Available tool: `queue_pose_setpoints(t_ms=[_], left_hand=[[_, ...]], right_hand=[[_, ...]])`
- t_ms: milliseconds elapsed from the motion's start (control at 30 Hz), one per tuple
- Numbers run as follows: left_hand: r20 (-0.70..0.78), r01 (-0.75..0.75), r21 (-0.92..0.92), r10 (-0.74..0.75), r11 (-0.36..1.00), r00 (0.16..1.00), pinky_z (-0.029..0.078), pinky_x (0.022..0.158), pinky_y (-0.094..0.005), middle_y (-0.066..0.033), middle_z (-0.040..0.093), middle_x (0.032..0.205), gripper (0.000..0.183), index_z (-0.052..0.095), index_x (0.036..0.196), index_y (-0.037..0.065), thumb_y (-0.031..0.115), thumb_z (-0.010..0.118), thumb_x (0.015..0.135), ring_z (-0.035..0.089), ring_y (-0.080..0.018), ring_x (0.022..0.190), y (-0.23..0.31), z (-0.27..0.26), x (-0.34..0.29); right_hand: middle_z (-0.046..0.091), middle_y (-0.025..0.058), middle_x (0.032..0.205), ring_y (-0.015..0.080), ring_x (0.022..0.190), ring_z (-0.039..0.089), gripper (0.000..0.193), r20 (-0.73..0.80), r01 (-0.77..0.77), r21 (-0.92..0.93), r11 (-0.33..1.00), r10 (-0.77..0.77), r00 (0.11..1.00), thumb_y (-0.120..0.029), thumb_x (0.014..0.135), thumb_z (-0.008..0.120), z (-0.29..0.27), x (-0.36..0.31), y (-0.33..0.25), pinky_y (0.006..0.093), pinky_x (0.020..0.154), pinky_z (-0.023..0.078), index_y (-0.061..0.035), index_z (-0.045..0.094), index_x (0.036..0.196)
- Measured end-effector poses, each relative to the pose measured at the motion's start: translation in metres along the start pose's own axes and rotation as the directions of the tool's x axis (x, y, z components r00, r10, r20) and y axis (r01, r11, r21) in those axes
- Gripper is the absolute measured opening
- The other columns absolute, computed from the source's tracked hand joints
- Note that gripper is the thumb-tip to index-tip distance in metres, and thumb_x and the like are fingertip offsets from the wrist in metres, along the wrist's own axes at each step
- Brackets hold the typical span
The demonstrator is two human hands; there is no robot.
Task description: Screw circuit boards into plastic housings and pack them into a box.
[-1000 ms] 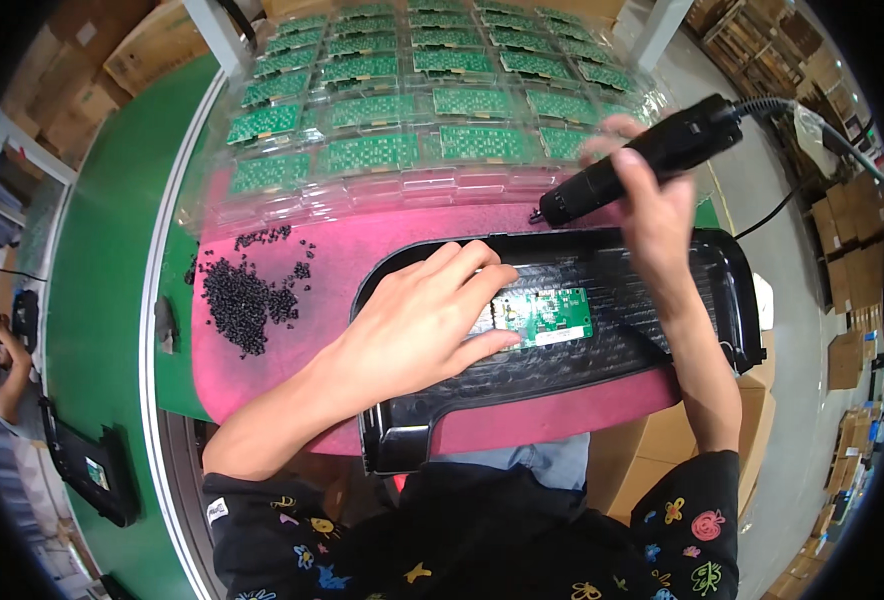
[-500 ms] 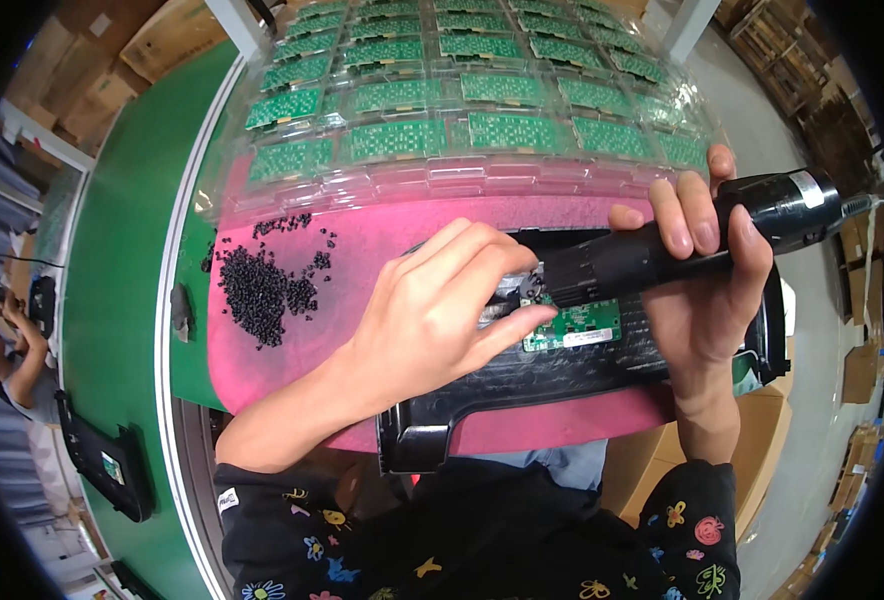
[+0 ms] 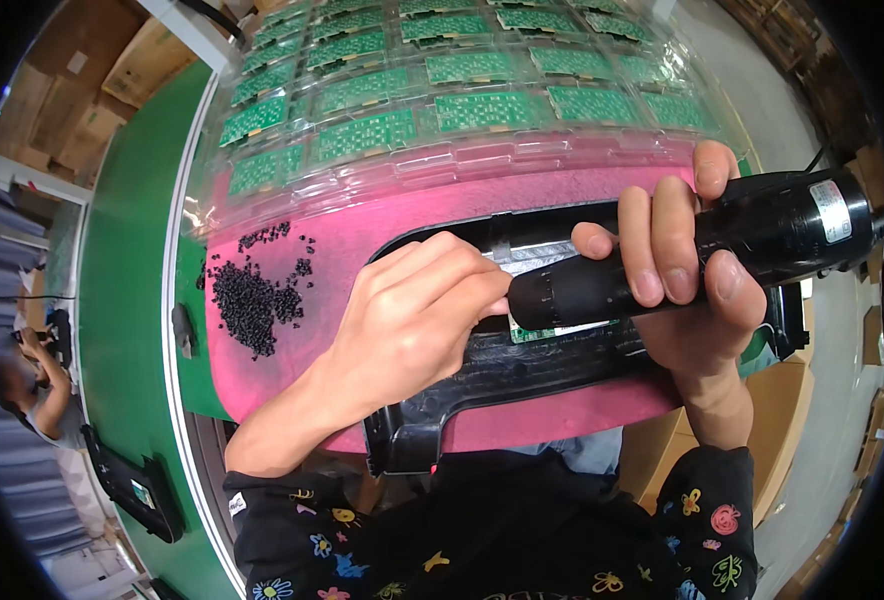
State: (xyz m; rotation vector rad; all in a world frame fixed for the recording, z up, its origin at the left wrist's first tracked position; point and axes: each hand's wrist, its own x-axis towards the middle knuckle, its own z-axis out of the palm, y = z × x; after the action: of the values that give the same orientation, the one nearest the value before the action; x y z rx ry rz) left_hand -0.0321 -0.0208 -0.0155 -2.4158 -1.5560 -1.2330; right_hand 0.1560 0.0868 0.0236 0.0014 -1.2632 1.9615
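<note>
My right hand (image 3: pixel 697 325) is wrapped round a thick black electric screwdriver (image 3: pixel 792 235) that lies slanting, its tip end toward the left. My left hand (image 3: pixel 407 315) is closed in a pinch against that tip end; what its fingertips hold is hidden. Beneath both hands lies a long black plastic housing (image 3: pixel 552 362) with a grip-like bracket at its near left end. Inside the housing, a small part of a green circuit board (image 3: pixel 529 336) shows under the screwdriver; the rest is covered.
A pink mat (image 3: pixel 307 375) lies under the housing. On its left is a pile of small black screws (image 3: pixel 250 308). Behind stands a clear plastic tray (image 3: pixel 552 150) of green boards. Another black housing (image 3: pixel 137 490) rests on the green bench (image 3: pixel 127 300), and a person (image 3: pixel 37 385) works at far left.
The screwdriver's front end has come left and nearer, covering more of the board. My left thumb and forefinger, earlier apart around small dark screws, are now pinched together at its tip.
</note>
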Motion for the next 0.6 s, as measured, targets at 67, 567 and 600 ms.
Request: queue_pose_setpoints(t_ms=[67, 567, 600], left_hand=[[-0.037, -0.014, -0.042, 0.012, 0.999, 0.999, 0.050, 0.059, -0.0349, -0.0072, 0.057, 0.075, 0.024, 0.062, 0.083, 0.000, 0.003, 0.076, 0.064, 0.061, -0.0248, 0.071, -0.001, 0.000, 0.001], [-0.090, 0.125, -0.204, -0.146, 0.971, 0.985, 0.050, 0.062, -0.0347, -0.0108, 0.063, 0.078, 0.018, 0.064, 0.084, -0.002, 0.002, 0.077, 0.072, 0.062, -0.0265, 0.071, 0.006, -0.007, 0.002], [-0.092, 0.126, -0.206, -0.147, 0.970, 0.985, 0.050, 0.062, -0.0347, -0.0108, 0.063, 0.078, 0.018, 0.064, 0.084, -0.002, 0.002, 0.077, 0.072, 0.062, -0.0265, 0.071, 0.006, -0.007, 0.003]], right_hand=[[0.047, -0.0061, 0.067, 0.0087, 0.069, 0.050, 0.038, 0.009, 0.011, -0.004, 1.000, -0.011, 1.000, -0.023, 0.085, 0.066, -0.001, -0.001, 0.000, 0.0378, 0.088, 0.041, -0.0174, 0.043, 0.115], [0.046, -0.0051, 0.061, 0.0103, 0.064, 0.051, 0.052, -0.016, 0.019, -0.188, 0.982, -0.023, 1.000, -0.022, 0.084, 0.067, 0.005, -0.011, -0.005, 0.0365, 0.088, 0.044, -0.0118, 0.041, 0.127], [0.046, -0.0054, 0.061, 0.0100, 0.064, 0.051, 0.052, 0.008, 0.078, -0.181, 0.980, -0.078, 0.997, -0.022, 0.084, 0.067, 0.004, -0.010, -0.006, 0.0361, 0.087, 0.043, -0.0122, 0.041, 0.128]])
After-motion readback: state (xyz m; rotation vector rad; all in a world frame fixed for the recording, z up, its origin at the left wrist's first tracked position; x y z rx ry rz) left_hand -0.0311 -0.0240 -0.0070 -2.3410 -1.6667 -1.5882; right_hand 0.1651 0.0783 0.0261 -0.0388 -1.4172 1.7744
